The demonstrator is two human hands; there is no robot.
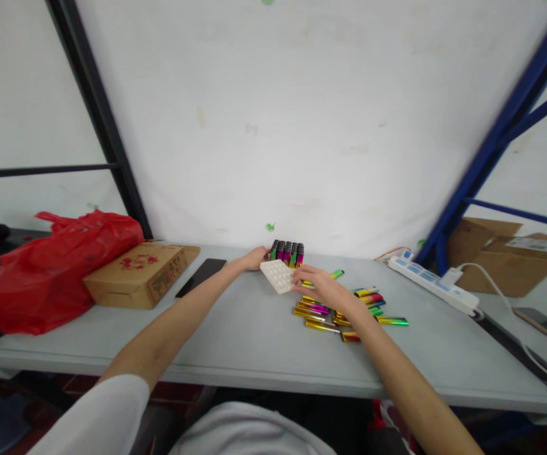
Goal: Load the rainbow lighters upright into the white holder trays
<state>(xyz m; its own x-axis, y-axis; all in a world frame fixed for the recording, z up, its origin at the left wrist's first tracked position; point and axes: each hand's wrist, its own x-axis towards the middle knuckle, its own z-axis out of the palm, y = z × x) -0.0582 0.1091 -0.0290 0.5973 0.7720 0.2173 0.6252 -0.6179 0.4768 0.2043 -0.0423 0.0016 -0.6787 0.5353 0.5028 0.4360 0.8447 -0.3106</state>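
Biggest first: the desk [254, 344] carries everything in play, w/ a red plastic bag [74, 272] at the far L end, a cardboard box [135, 273] right beside it, and an open carton [501, 268] over at the R end, near a white power strip [432, 284]. A dark flat slab, prob. a phone [201, 278], lies b/w the box and the person's L arm. Working area is mid-desk, toward the wall. R hand [320, 287] has its grip narrowed on the edge of a white tray [277, 276], which is tilted, rows of small cells showing, in front of the upright bunch [289, 246] of lighters (they look like lighters, anyway). L hand [255, 258] is at the L side of that bunch, fingers partly hidden; can't tell if its grip is holding the bunch, the tray corner or nothing. Progress, my read: part-way. Done: a compact block of lighters stands on end in close rows, black tops up, green, purple and yellow bodies below; exact no. too small to count. Not done: the loose lighters [319, 308], gold, green, red and magenta, lie flat in an untidy pile under and around the R forearm, pointing diff. ways, some overlapping. The tray is in hand, not seated on the block, and no lighters show in its visible cells, so that bit looks unfinished too. Whether it touches the block: can't tell from this angle.
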